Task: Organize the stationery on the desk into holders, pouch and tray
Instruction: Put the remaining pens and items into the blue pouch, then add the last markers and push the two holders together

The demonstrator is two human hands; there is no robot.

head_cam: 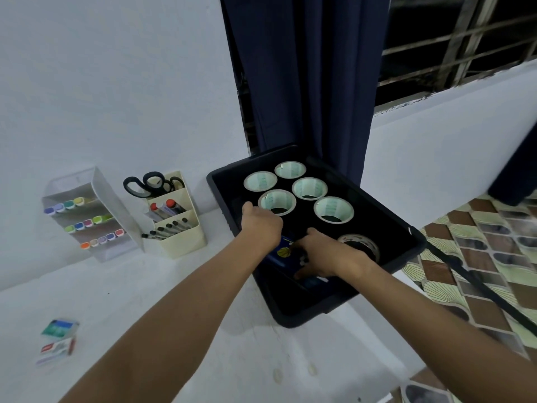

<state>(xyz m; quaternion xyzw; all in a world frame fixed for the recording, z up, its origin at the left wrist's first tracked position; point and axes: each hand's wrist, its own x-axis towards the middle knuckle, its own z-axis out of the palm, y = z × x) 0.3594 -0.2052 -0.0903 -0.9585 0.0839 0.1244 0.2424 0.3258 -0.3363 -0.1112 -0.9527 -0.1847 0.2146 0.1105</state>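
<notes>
A black tray [406,248] sits at the desk's right edge, holding several tape rolls [309,188] with pale cores and one clear tape roll [360,242]. Inside the tray's near part lies a dark blue pouch [283,253] with a yellow leaf print. My left hand [261,225] rests curled on the pouch's far end, near the tray's left wall. My right hand [322,254] grips the pouch's right side, fingers curled down over it. The rest of the pouch is hidden under both hands.
A cream holder [180,228] with scissors [148,184], markers and pens stands left of the tray. A clear tiered rack [87,213] of coloured markers sits further left. Two small boxes [58,338] lie at the desk's near left. A dark curtain [305,77] hangs behind the tray.
</notes>
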